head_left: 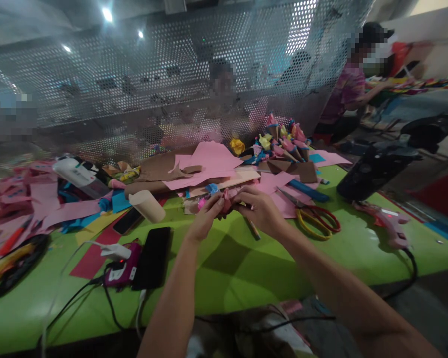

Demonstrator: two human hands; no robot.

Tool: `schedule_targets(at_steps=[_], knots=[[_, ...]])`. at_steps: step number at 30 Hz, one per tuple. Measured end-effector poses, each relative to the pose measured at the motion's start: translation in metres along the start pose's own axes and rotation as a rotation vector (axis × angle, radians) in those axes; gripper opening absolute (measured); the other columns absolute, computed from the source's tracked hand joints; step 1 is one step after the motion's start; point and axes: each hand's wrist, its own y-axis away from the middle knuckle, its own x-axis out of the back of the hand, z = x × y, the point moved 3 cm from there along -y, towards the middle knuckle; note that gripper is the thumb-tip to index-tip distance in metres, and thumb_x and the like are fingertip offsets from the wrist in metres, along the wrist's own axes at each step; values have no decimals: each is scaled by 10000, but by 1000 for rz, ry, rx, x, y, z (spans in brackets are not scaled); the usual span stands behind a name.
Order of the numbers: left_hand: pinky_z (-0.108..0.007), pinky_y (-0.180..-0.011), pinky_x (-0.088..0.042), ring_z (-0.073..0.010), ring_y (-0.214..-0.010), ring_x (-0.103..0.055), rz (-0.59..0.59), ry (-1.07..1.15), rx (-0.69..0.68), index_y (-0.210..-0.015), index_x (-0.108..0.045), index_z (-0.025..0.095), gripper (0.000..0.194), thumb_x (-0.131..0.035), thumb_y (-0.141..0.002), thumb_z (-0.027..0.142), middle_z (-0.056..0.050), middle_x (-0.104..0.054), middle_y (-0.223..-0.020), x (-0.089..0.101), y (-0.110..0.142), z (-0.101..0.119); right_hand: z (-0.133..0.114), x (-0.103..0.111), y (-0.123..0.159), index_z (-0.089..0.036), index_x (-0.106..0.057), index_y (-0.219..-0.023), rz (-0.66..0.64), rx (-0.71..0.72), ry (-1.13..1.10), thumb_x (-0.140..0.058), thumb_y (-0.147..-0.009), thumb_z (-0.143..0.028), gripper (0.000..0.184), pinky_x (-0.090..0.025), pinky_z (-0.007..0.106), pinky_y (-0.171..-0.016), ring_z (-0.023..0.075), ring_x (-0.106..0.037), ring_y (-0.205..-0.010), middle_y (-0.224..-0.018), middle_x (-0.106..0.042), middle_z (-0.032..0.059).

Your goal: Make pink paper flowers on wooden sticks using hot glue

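Observation:
My left hand (205, 219) and my right hand (259, 209) meet over the green table (224, 258), both pinched on a small folded pink paper piece (227, 203) held between their fingertips. A pencil-like stick (254, 229) lies on the table just under my right hand. Sheets of pink paper (209, 164) and brown card (160, 169) are piled right behind the hands.
Yellow-and-red scissors (315, 219) lie to the right, a pink glue gun (386, 221) farther right. A black phone (153, 256) and a pink charger (121, 268) with cables sit at left. A paper roll (147, 205), finished paper cones (283, 141), a perforated metal screen (171, 84) and people beyond.

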Motion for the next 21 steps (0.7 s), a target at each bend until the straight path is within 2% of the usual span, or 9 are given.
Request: schedule_targets(at_steps=[5, 7, 9, 12, 16, 21], knots=[[-272, -740, -476, -155, -805, -526, -39, -139, -134, -961, -676, 221, 485, -638, -785, 671, -21, -615, -885, -6, 5, 18, -2, -2, 0, -194, -694, -939, 8, -173, -150, -632, -815, -132, 152, -455, 232, -579, 136, -594, -650, -829, -704, 24], [-269, -750, -469, -151, -792, -507, -90, -146, -178, -908, -659, 219, 449, -613, -818, 657, -9, -572, -817, -10, 6, 21, -1, -3, 0, -190, -683, -896, 27, -191, -195, -633, -825, -164, 90, -458, 233, -583, 134, -597, -637, -791, -705, 16], [-270, -749, -468, -152, -783, -501, -118, -127, -185, -900, -645, 218, 443, -607, -826, 653, -5, -553, -793, -11, 7, 22, -1, -4, 0, -187, -668, -819, 51, -164, -196, -626, -826, -160, 51, -472, 239, -618, 143, -619, -670, -767, -700, 16], [-272, -754, -473, -160, -818, -515, -107, -87, -174, -946, -638, 224, 437, -629, -810, 639, -16, -581, -860, -11, 6, 21, -1, -3, 0, -186, -652, -760, 53, -104, -148, -619, -812, -118, 92, -474, 238, -638, 149, -629, -696, -756, -688, 17], [-264, -747, -463, -163, -848, -524, -114, -29, -171, -997, -615, 223, 393, -655, -803, 562, -21, -592, -924, -9, 6, 19, -1, -3, 1, -189, -661, -778, 16, -20, -62, -616, -819, -80, 125, -474, 235, -645, 153, -637, -723, -769, -674, 23], [-265, -749, -445, -169, -862, -513, -134, 26, -196, -957, -588, 217, 295, -675, -778, 434, -15, -568, -914, -7, 6, 19, -7, -1, 1, -200, -687, -889, 29, 33, -34, -622, -847, -91, 135, -514, 245, -672, 160, -663, -776, -853, -707, 43]])
